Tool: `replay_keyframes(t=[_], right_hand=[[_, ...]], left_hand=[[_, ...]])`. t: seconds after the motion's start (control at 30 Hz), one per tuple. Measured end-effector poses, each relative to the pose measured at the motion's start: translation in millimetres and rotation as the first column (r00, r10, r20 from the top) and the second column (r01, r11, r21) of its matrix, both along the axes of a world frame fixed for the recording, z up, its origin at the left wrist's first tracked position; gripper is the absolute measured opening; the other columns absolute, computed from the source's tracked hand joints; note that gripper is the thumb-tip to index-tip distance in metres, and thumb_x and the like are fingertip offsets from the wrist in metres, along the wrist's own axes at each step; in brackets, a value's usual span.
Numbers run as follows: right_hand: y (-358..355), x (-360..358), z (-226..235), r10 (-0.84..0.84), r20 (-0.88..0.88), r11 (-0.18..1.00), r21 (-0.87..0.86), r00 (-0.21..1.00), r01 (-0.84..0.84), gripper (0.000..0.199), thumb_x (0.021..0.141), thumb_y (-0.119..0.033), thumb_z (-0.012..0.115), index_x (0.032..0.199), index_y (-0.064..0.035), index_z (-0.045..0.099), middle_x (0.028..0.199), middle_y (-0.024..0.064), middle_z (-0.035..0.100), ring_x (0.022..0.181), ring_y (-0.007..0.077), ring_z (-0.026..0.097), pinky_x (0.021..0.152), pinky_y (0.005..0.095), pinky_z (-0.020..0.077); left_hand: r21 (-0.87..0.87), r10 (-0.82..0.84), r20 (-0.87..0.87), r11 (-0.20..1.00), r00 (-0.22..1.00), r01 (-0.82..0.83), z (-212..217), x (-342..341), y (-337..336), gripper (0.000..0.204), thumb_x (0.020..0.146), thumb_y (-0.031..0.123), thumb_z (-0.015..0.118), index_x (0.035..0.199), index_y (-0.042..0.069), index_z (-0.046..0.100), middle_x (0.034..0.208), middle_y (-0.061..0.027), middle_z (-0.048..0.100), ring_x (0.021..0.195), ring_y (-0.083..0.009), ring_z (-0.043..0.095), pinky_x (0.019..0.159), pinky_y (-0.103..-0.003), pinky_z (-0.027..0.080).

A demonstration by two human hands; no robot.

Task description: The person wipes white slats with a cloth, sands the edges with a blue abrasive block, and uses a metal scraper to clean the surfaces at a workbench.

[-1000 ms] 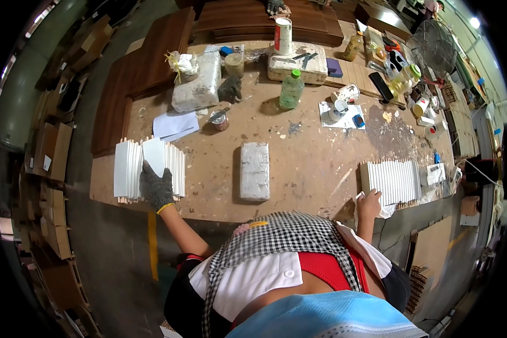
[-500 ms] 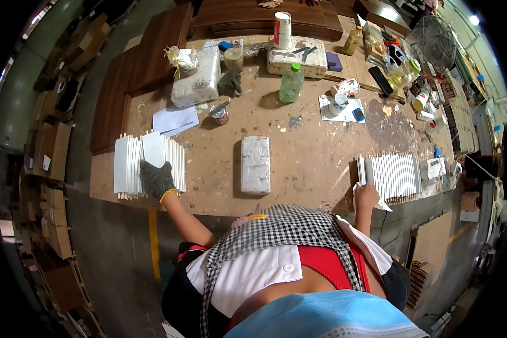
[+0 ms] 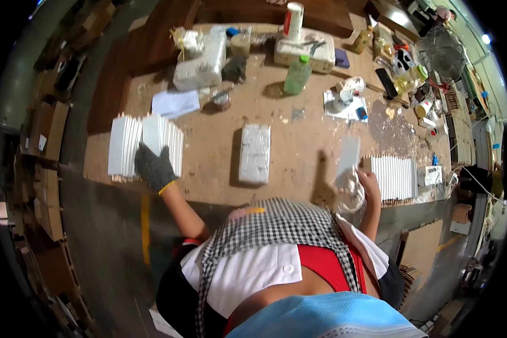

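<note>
Left hand [image 3: 154, 167], in a dark knit glove, is pinching one white slat [image 3: 152, 132] by its lower end, fingers closed on it. The slat is standing up out of the left stack of white slats [image 3: 125, 146], long axis pointing away from the grip toward the far side of the bench. The stack is lying directly under and to both sides of that grip, slats packed edge to edge, narrow and flat, plain white.

Right hand [image 3: 361, 183] is bare, closing around a bunched white rag [image 3: 349, 194] and holding a second white slat [image 3: 348, 156] rising just above the grip, blurred. The right stack of slats [image 3: 396, 177] is sitting just outward of that grip, near but whether touching is unclear.

Between the two grips a white wrapped block [image 3: 254, 154] is lying on the worn wooden bench [image 3: 298, 135], long axis running away from the person. Left hand is nearer it by a little.
</note>
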State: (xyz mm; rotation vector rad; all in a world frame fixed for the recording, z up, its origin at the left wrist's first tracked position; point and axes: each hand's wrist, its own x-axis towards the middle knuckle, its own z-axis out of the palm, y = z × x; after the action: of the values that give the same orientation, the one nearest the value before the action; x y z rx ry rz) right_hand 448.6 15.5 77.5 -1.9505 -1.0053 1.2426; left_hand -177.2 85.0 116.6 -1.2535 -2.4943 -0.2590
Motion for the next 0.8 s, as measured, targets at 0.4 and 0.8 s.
replay_keyframes(t=[0.4, 0.8], right_hand=[[79, -236, -38, 0.246, -0.672, 0.924, -0.054, 0.699, -0.377, 0.037, 0.102, -0.030, 0.057, 0.111, 0.0044, 0.067, 0.090, 0.0128, 0.071, 0.076, 0.0144, 0.069, 0.066, 0.0289, 0.0573], [64, -140, -1, 0.092, -0.256, 0.971, 0.237, 0.962, -0.029, 0.050, 0.100, -0.040, 0.062, 0.126, 0.0028, 0.062, 0.107, 0.0103, 0.070, 0.090, 0.0134, 0.068, 0.075, 0.0268, 0.0537]], left_hand=[[0.489, -0.739, 0.398, 0.673, 0.544, 0.556, -72, 139, -51, 0.043, 0.098, 0.023, 0.067, 0.132, 0.000, 0.057, 0.135, -0.0200, 0.058, 0.122, -0.0356, 0.057, 0.106, -0.044, 0.046], [0.295, -0.735, 0.393, 0.671, 0.553, 0.681, -112, 219, -52, 0.066, 0.078, 0.048, 0.081, 0.129, 0.011, 0.060, 0.148, -0.0233, 0.040, 0.139, -0.0468, 0.032, 0.111, -0.061, 0.032]])
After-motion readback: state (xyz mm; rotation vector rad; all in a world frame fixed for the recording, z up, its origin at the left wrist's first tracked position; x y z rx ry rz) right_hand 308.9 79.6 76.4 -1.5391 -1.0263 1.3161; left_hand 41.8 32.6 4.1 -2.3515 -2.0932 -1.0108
